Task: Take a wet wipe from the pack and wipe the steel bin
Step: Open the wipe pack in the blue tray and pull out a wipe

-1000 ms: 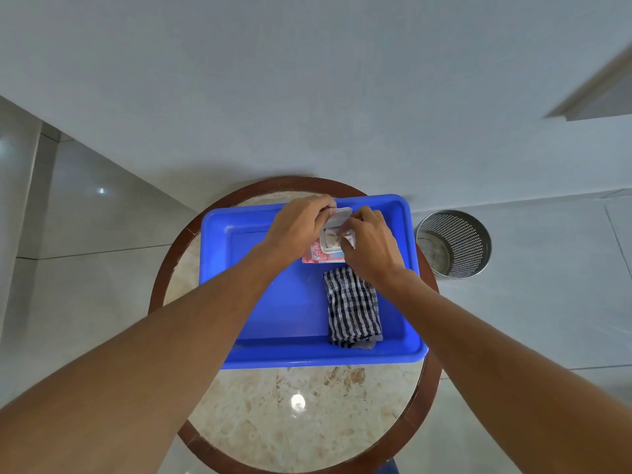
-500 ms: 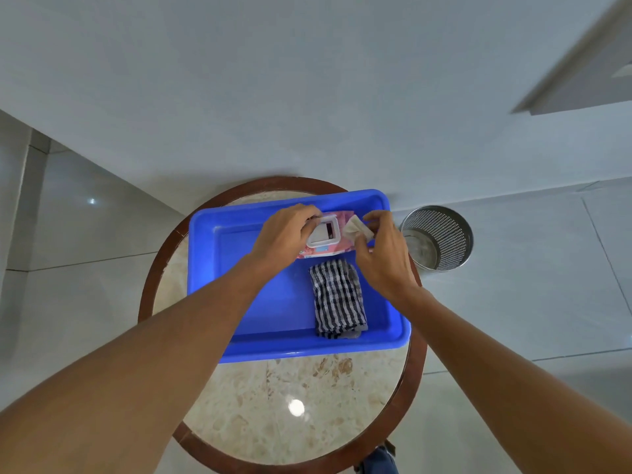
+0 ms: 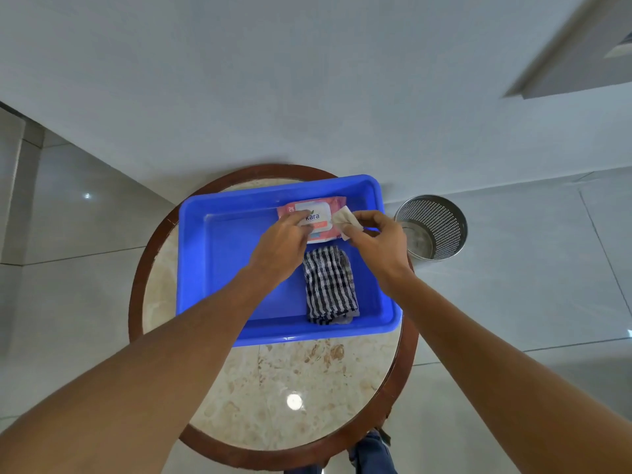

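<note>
Wipe out of pack, bin not yet wiped.
Right hand [image 3: 376,248] pinched around wipe [image 3: 346,221]; left hand [image 3: 284,248] pressed on pack [image 3: 313,217], fingers curled; steel bin [image 3: 432,227] apart, untouched.

You see a bright blue tray [image 3: 212,254] on a table [image 3: 273,388] whose top is cream marble with brown veining, ringed by a dark reddish-brown rim. At the tray's far edge lies a pink pack [image 3: 313,217] with a white lid and blue lettering. The wipe [image 3: 345,220] is off-white. The cloth [image 3: 330,285] near the tray's right edge is checked black and white. The bin [image 3: 441,230] is silver, perforated with fine dots.
</note>
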### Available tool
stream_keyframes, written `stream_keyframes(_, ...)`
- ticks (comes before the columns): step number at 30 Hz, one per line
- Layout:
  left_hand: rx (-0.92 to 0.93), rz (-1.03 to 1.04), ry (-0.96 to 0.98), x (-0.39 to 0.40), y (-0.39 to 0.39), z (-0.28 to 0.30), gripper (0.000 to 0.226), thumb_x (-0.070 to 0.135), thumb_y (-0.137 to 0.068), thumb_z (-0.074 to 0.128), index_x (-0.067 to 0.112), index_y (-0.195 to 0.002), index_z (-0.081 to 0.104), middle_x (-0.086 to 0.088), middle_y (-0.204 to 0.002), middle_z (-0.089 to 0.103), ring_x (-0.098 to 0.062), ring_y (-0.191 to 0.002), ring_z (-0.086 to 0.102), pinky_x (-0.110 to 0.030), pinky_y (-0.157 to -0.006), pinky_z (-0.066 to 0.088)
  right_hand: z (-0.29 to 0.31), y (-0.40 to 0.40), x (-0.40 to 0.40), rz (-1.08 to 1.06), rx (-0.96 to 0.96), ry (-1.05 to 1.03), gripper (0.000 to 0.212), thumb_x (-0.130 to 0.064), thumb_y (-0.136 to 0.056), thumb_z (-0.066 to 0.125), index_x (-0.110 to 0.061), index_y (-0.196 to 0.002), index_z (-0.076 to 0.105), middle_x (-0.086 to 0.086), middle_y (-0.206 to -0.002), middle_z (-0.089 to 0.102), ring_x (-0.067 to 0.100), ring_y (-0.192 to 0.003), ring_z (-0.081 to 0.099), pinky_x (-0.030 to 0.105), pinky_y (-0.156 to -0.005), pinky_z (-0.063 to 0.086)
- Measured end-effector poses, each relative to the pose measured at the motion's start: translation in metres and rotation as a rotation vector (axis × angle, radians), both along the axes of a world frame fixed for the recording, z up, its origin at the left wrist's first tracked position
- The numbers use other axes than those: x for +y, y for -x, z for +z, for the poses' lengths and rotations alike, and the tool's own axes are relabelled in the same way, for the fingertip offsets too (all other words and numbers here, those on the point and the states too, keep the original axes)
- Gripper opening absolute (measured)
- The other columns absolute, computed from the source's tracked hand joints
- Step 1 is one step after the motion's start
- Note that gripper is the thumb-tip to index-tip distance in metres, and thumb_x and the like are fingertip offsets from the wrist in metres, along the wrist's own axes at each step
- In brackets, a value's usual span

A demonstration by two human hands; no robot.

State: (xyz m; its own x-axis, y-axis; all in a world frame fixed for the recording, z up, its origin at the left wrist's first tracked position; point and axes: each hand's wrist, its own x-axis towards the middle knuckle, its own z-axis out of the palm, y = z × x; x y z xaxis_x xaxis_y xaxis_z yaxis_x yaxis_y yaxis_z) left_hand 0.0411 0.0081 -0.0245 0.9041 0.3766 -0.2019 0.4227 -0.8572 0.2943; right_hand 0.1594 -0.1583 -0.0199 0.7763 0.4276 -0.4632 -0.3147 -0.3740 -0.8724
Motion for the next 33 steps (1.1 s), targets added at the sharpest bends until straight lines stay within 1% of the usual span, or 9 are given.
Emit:
stream_keyframes(3,-0.156,0.201,0.202,-0.011,-0.010,0.008,0.026,0.015,-0.108,0.064,0.001,-0.121,0.081,-0.016,-0.131,0.077,-0.034,-0.118,0.073,-0.042,-0.097,0.059,0.002,0.004,0.001,-0.013,0.077,-0.041,0.020,-0.035,-0.098,0.083,-0.022,-0.113,0.081,0.001,-0.108,0.084,0.029,-0.104,0.083,0.035,-0.094,0.068)
stream_keyframes(6,-0.268,0.511,0.595,-0.025,-0.022,0.018,0.025,0.018,-0.108,0.065,0.001,-0.116,0.082,-0.017,-0.109,0.084,-0.031,-0.099,0.082,-0.044,-0.093,0.067,0.004,0.005,0.004,-0.043,0.160,-0.093,0.031,-0.038,-0.105,0.075,-0.013,-0.122,0.082,0.007,-0.113,0.085,0.028,-0.110,0.083,0.040,-0.100,0.068)
stream_keyframes(11,-0.308,0.715,1.095,-0.032,-0.029,0.028,0.018,0.019,-0.108,0.066,0.016,-0.109,0.084,0.000,-0.099,0.088,-0.017,-0.096,0.085,-0.035,-0.099,0.067,0.009,0.000,0.007,-0.097,0.234,-0.140,0.030,-0.034,-0.109,0.069,-0.011,-0.122,0.083,0.007,-0.112,0.087,0.027,-0.114,0.082,0.030,-0.099,0.066)
stream_keyframes(14,-0.332,0.713,1.225,-0.032,-0.029,0.031,0.019,0.027,-0.104,0.073,0.016,-0.108,0.087,-0.004,-0.104,0.089,-0.020,-0.103,0.085,-0.038,-0.105,0.065,0.010,0.001,0.008,-0.075,0.205,-0.097,0.030,-0.036,-0.109,0.068,-0.014,-0.126,0.082,0.005,-0.115,0.086,0.028,-0.116,0.080,0.040,-0.107,0.064)
stream_keyframes(18,-0.346,0.709,1.297,-0.033,-0.025,0.030,0.026,0.033,-0.100,0.077,0.014,-0.113,0.087,-0.009,-0.114,0.087,-0.026,-0.114,0.082,-0.042,-0.110,0.061,0.013,0.006,0.007,-0.068,0.108,-0.054,0.030,-0.036,-0.107,0.070,-0.019,-0.129,0.081,0.001,-0.117,0.084,0.013,-0.109,0.079,0.036,-0.106,0.062)
stream_keyframes(21,-0.358,0.724,1.266,-0.034,-0.020,0.028,0.015,0.026,-0.102,0.075,0.020,-0.105,0.088,-0.004,-0.109,0.088,-0.019,-0.107,0.084,-0.040,-0.108,0.063,0.016,0.012,0.006,-0.106,0.019,-0.037,0.033,-0.037,-0.102,0.078,-0.021,-0.131,0.075,0.003,-0.122,0.078,0.017,-0.107,0.073,0.032,-0.096,0.060)
stream_keyframes(24,-0.377,0.750,1.184,-0.034,-0.017,0.029,0.014,0.020,-0.101,0.076,0.015,-0.108,0.087,-0.006,-0.108,0.088,-0.019,-0.102,0.085,-0.039,-0.105,0.065,0.016,0.015,0.004,-0.107,-0.081,-0.026,0.025,-0.030,-0.100,0.080,-0.018,-0.122,0.076,0.002,-0.122,0.078,0.021,-0.113,0.074,0.035,-0.100,0.062)
stream_keyframes(29,-0.366,0.767,1.151,-0.029,-0.015,0.038,0.021,0.020,-0.100,0.076,0.005,-0.112,0.085,-0.014,-0.111,0.087,-0.029,-0.108,0.083,-0.041,-0.104,0.065,0.028,0.021,0.002,-0.016,0.040,-0.102,0.032,-0.051,-0.100,0.077,-0.025,-0.115,0.085,-0.010,-0.108,0.087,0.005,-0.105,0.080,0.025,-0.096,0.062)
stream_keyframes(33,-0.309,0.782,1.174,-0.022,-0.017,0.047,0.021,0.016,-0.105,0.069,0.003,-0.115,0.082,-0.017,-0.121,0.083,-0.033,-0.118,0.079,-0.044,-0.106,0.064,0.031,0.021,0.005,-0.018,0.069,-0.118,0.032,-0.044,-0.099,0.082,-0.017,-0.116,0.084,0.002,-0.110,0.088,0.024,-0.108,0.083,0.038,-0.102,0.065)
